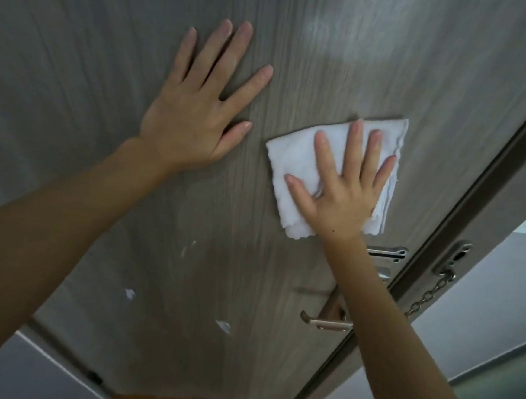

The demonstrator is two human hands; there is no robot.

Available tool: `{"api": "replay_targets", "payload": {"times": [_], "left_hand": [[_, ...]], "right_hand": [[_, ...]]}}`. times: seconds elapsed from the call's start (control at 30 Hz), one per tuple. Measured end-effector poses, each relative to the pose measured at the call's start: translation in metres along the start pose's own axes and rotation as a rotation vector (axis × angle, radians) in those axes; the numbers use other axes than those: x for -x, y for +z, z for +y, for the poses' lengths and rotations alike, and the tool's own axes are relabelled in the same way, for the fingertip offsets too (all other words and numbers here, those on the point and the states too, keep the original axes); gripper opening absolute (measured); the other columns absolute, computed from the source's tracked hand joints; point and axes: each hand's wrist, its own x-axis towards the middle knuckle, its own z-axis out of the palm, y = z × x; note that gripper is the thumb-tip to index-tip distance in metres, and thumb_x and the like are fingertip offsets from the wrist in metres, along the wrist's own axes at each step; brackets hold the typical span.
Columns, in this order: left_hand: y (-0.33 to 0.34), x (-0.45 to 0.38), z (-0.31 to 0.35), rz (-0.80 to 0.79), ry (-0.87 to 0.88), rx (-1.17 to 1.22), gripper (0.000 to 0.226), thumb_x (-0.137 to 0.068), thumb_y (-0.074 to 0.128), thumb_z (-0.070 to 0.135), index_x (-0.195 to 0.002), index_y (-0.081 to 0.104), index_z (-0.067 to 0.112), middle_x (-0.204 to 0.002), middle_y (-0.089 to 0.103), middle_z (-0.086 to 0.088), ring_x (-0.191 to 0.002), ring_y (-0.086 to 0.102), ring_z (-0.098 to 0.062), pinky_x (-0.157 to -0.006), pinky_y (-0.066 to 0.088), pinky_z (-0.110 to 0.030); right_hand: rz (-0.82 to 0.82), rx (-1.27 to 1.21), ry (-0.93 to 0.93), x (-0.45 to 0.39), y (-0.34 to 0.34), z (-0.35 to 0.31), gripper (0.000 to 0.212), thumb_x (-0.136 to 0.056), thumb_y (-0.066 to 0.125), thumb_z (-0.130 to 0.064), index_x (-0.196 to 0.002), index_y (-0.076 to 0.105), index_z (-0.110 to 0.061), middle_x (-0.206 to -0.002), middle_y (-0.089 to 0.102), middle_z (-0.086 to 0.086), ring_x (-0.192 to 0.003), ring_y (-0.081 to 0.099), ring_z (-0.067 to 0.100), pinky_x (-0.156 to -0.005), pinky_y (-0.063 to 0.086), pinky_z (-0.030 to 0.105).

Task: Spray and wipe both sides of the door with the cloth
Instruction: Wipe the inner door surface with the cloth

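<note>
R hand (342,190) flat, fingers spread wide, pressing white cloth (292,167) onto door (329,63) just above lever handle (324,322) — cloth folded, frayed edge at R. L hand (196,115) also flat w/ fingers splayed, bare palm on door, left of cloth, not touching it. Chain latch (430,291) hangs on frame at R.

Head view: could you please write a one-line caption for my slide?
Right hand presses a white cloth flat on the grey door, above the handle, while left hand braces the panel.

Dim, even indoor light; pale glare patch on door (340,41) far right; soft blur; wide-angle bending at edges.
</note>
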Motion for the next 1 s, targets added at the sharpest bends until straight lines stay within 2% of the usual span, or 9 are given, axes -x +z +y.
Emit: {"api": "replay_targets", "payload": {"times": [0.13,0.23,0.3,0.5,0.63,0.73,0.83,0.93,1.0], "left_hand": [[0.0,0.0,0.001,-0.007,0.008,-0.001,0.065,-0.099,0.044,0.041,-0.153,0.021,0.014,-0.149,0.028,-0.034,-0.139,0.022,-0.047,-0.114,0.01,-0.058],[0.002,0.001,0.0,0.019,0.021,-0.006,0.067,-0.099,0.045,0.041,-0.154,0.018,0.014,-0.15,0.026,-0.034,-0.14,0.02,-0.046,-0.117,0.001,-0.053],[0.003,0.002,-0.001,0.018,0.022,-0.003,0.069,-0.099,0.045,0.041,-0.155,0.013,0.015,-0.151,0.025,-0.034,-0.14,0.019,-0.047,-0.117,-0.001,-0.053],[0.003,0.002,0.0,0.036,0.023,-0.002,0.069,-0.099,0.045,0.039,-0.155,0.013,0.015,-0.151,0.024,-0.034,-0.14,0.017,-0.046,-0.117,0.0,-0.053],[0.004,0.001,-0.001,0.051,0.027,-0.003,0.068,-0.1,0.045,0.04,-0.155,0.015,0.014,-0.15,0.025,-0.034,-0.14,0.016,-0.046,-0.118,-0.006,-0.049],[0.003,0.001,-0.001,0.043,0.021,0.002,0.066,-0.099,0.045,0.04,-0.154,0.018,0.014,-0.151,0.024,-0.034,-0.14,0.016,-0.046,-0.118,-0.007,-0.049],[0.003,0.002,0.0,0.039,0.02,0.001,0.066,-0.099,0.044,0.041,-0.154,0.019,0.014,-0.151,0.024,-0.034,-0.14,0.016,-0.046,-0.117,-0.005,-0.05],[0.003,0.002,0.0,0.034,0.017,0.006,0.066,-0.099,0.044,0.041,-0.154,0.019,0.014,-0.151,0.024,-0.034,-0.14,0.018,-0.046,-0.117,-0.002,-0.052],[0.001,0.002,0.0,0.024,0.016,-0.003,0.065,-0.099,0.043,0.042,-0.154,0.02,0.014,-0.151,0.024,-0.034,-0.141,0.018,-0.045,-0.117,0.0,-0.053]], "right_hand": [[-0.032,-0.033,0.26,0.05,0.005,-0.027,0.062,-0.095,0.045,-0.06,-0.148,0.035,-0.03,-0.148,0.038,0.024,-0.149,0.016,0.035,-0.117,0.012,0.058],[-0.076,-0.043,0.386,0.088,0.006,-0.044,0.066,-0.096,0.039,-0.061,-0.154,0.022,-0.034,-0.164,0.013,0.01,-0.151,0.005,0.029,-0.118,0.01,0.059],[-0.068,-0.054,0.49,0.094,0.007,-0.053,0.063,-0.095,0.038,-0.062,-0.15,0.028,-0.031,-0.165,0.005,0.0,-0.151,0.007,0.029,-0.119,0.01,0.058],[0.002,-0.087,0.733,0.07,0.005,-0.046,0.067,-0.094,0.037,-0.065,-0.146,0.036,-0.022,-0.153,0.03,0.025,-0.148,0.015,0.038,-0.119,0.006,0.052],[0.094,-0.121,1.007,0.041,0.0,-0.028,0.071,-0.091,0.047,-0.056,-0.149,0.039,-0.015,-0.158,0.025,0.022,-0.148,0.015,0.04,-0.115,0.013,0.062],[0.14,-0.128,1.149,0.03,0.001,-0.023,0.072,-0.091,0.044,-0.053,-0.15,0.037,-0.013,-0.16,0.022,0.018,-0.149,0.013,0.037,-0.116,0.01,0.06],[0.141,-0.08,1.123,0.033,0.004,-0.027,0.069,-0.098,0.037,-0.056,-0.151,0.035,-0.012,-0.16,0.021,0.021,-0.149,0.012,0.04,-0.117,0.009,0.061],[0.09,-0.027,0.925,0.047,0.009,-0.047,0.066,-0.101,0.028,-0.058,-0.148,0.035,-0.012,-0.154,0.026,0.031,-0.145,0.015,0.046,-0.119,0.003,0.053],[0.025,-0.044,0.772,0.062,0.011,-0.067,0.061,-0.101,0.031,-0.057,-0.148,0.032,-0.019,-0.153,0.025,0.032,-0.145,0.015,0.047,-0.118,0.003,0.054]]}}
